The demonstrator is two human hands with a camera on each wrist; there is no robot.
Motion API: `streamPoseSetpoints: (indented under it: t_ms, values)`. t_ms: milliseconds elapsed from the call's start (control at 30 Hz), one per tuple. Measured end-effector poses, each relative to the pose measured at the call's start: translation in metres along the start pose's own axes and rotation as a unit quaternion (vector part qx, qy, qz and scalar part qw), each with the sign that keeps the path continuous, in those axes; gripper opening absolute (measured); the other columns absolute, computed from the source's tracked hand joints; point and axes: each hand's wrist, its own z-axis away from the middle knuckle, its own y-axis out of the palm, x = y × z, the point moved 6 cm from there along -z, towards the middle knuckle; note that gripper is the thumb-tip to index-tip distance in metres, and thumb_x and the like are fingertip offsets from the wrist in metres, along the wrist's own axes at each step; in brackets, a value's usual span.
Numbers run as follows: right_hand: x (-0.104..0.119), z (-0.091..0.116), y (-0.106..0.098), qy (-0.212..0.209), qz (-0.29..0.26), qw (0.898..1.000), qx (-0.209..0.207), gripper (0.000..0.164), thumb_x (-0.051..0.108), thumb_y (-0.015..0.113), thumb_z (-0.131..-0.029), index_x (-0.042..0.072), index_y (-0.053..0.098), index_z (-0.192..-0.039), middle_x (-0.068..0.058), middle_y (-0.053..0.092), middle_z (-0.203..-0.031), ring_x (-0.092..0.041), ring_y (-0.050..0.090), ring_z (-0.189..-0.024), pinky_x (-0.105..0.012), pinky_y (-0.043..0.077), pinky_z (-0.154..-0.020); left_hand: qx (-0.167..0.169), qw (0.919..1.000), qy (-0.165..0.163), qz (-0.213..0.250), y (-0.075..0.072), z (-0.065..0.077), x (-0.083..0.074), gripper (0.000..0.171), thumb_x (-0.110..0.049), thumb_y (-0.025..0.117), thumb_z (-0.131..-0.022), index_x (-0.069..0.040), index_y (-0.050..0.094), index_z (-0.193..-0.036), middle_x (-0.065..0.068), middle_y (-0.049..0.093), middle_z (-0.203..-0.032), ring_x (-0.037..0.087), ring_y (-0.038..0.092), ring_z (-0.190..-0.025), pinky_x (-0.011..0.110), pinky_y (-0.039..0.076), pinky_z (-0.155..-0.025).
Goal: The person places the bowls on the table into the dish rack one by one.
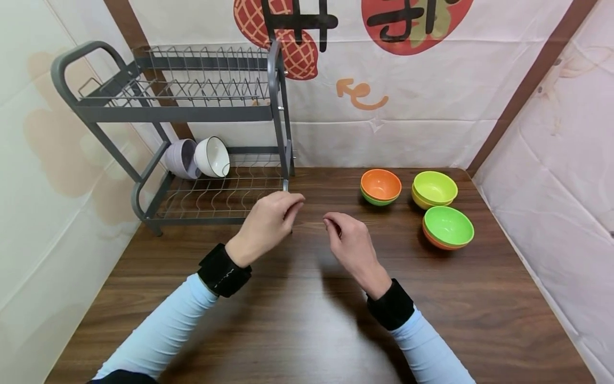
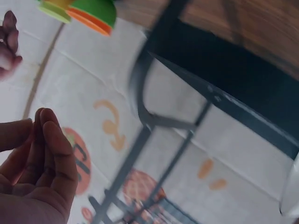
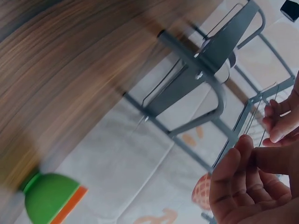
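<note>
My left hand point(image 1: 266, 221) hovers over the table in front of the dish rack's right end, holding nothing. Its fingers point(image 2: 49, 154) bend loosely, with the thumb close to them. To its right, my right hand point(image 1: 352, 245) is also in the air, bare of any object, its fingers point(image 3: 233, 179) loosely bent. A grey two-tier dish rack point(image 1: 177, 113) stands at the back left. On its lower tier a white bowl point(image 1: 211, 157) leans beside lavender bowls point(image 1: 180, 158).
At the back right sit three stacks: an orange bowl point(image 1: 381, 184) in a green one, a lime bowl point(image 1: 435, 188) in a yellow one, and a green bowl point(image 1: 449, 226) in an orange one. Fabric walls point(image 1: 384, 138) border the wooden table point(image 1: 297, 330).
</note>
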Motion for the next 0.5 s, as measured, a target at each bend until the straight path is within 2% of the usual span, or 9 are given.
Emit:
streamPoseSetpoints:
  t_ms: [133,267,500]
  values:
    - [-0.011,0.003,-0.011,0.014,0.023,1.0,-0.003,0.01,0.003,0.068,-0.102,0.0,0.076,-0.107,-0.009,0.073,-0.093,-0.016,0.064,-0.074,-0.033,0.054,-0.065,0.018,0.9998,0.006,0.007,0.025,-0.004,-0.015,0.015,-0.005,0.07,-0.101,0.002,0.076,-0.113,0.009,0.073,-0.096,0.021,0.067,-0.083,0.036,0.057,-0.073]
    - [-0.021,0.009,-0.023,0.042,0.052,0.998,-0.006,0.01,0.005,0.068,-0.103,0.001,0.076,-0.108,-0.008,0.071,-0.093,-0.015,0.059,-0.07,-0.032,0.051,-0.061,0.047,0.9988,0.002,0.011,0.05,-0.009,-0.027,0.02,-0.011,0.07,-0.103,0.0,0.074,-0.119,0.009,0.073,-0.102,0.02,0.068,-0.087,0.035,0.057,-0.073]
    - [-0.048,0.022,-0.05,0.109,0.114,0.987,-0.02,0.011,0.008,0.071,-0.1,0.001,0.077,-0.107,-0.012,0.072,-0.099,-0.024,0.067,-0.078,-0.043,0.057,-0.065,0.082,0.9962,-0.019,0.024,0.084,-0.02,-0.042,0.025,-0.016,0.07,-0.103,-0.003,0.073,-0.124,0.009,0.073,-0.109,0.021,0.069,-0.095,0.036,0.059,-0.08]
